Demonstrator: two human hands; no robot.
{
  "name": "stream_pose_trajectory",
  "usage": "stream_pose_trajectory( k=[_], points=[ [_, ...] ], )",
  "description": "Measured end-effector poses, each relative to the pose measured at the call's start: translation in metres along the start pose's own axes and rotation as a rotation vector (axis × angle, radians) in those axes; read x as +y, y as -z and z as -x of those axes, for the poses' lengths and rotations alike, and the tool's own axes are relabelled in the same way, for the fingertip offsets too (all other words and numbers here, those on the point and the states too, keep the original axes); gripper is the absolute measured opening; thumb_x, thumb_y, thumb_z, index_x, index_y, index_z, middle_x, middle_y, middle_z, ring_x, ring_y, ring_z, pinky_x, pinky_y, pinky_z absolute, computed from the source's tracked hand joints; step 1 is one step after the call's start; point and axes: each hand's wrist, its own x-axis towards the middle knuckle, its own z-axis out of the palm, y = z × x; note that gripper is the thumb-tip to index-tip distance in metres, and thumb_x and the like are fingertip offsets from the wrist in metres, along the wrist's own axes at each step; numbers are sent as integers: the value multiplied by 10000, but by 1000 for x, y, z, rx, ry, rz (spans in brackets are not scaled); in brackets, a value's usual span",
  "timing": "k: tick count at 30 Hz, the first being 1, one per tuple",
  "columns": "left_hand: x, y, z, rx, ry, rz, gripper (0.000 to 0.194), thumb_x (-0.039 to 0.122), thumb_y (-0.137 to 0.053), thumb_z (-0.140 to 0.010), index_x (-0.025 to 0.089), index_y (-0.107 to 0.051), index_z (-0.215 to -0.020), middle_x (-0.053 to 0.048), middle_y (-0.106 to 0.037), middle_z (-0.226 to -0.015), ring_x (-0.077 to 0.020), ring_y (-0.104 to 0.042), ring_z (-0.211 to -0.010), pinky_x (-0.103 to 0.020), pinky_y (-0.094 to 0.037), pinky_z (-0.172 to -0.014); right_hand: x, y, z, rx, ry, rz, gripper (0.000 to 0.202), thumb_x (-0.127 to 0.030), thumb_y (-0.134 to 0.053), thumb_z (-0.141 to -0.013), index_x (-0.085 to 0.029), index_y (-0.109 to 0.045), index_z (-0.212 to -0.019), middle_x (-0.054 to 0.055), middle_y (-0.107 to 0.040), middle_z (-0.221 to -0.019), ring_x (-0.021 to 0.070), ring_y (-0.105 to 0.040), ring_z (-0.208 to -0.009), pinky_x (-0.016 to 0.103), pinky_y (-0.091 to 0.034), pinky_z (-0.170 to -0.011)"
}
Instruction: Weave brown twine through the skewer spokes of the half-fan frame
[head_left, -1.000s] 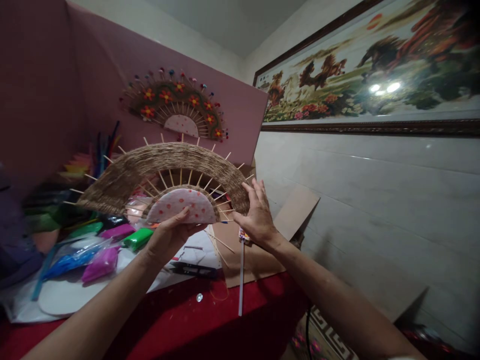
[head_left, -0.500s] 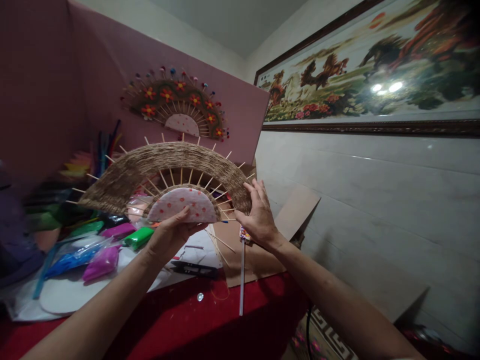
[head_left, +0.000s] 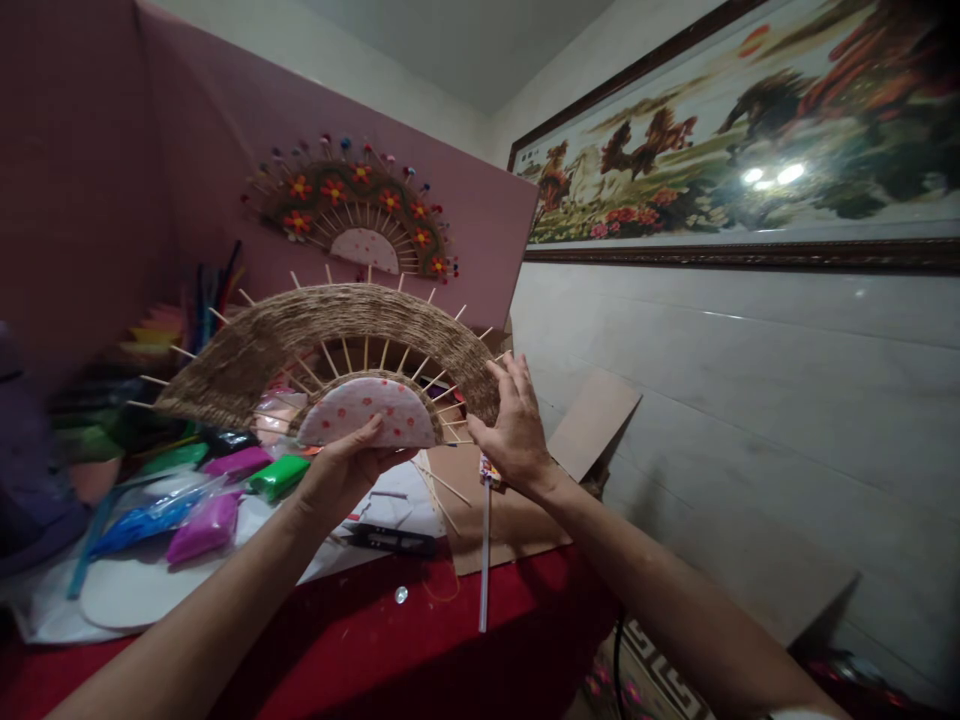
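A half-round fan of brown twine [head_left: 360, 308] woven over thin wooden sticks is held up above the table. At its base is a white half-disc with red dots [head_left: 401, 408]. My left hand [head_left: 349, 470] pinches this half-disc at its lower edge, thumb in front and fingers behind. My right hand [head_left: 514, 420] grips the fan's right end between thumb and fingers. Stick tips stick out beyond the twine's outer edge. Behind it, a finished-looking fan with orange flowers and coloured beads [head_left: 360, 190] is on a pink board [head_left: 480, 240].
Bags of green [head_left: 279, 477], pink and blue material lie at the left on the red-covered table [head_left: 337, 640]. Black snips [head_left: 394, 540], loose sticks, cardboard [head_left: 510, 520] and a clear tube [head_left: 484, 570] are below the fan. A framed horse picture [head_left: 675, 150] hangs at right.
The twine fan has shifted and tilted very slightly in my hands. My right hand's fingers have moved a little at its right end.
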Motion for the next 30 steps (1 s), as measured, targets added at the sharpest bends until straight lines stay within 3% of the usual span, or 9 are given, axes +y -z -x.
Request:
stream_pose_trajectory(
  k=[13, 21, 30],
  points=[
    [-1, 0, 1, 2, 3, -2, 240, 176, -608, -779, 152, -628, -1017, -89, -678, -1013, -248, -634, -924, -435, -529, -829, 0, -3, -3, 28, 18, 14, 622, -196, -567, -681, -121, -412, -1278, 162, -324, -1421, 290, -173, -1371, 511, -236, -1099],
    [2, 2, 0, -8, -12, 45, 236, 181, -615, -772, 137, -625, -1003, -100, -677, -1011, -254, -630, -935, -446, -503, -874, 9, 9, -1, 68, -76, -63, 580, -252, -593, -696, -112, -452, -1241, 169, -370, -1392, 287, -219, -1358, 509, -244, -1094],
    [1, 0, 1, 1, -16, 29, 209, 171, -609, -777, 154, -626, -985, -80, -671, -1024, -245, -623, -944, -460, -504, -871, 8, 5, 1, 44, -40, -36, 581, -226, -592, -692, -130, -447, -1246, 153, -359, -1401, 276, -207, -1364, 487, -237, -1106]
  ],
)
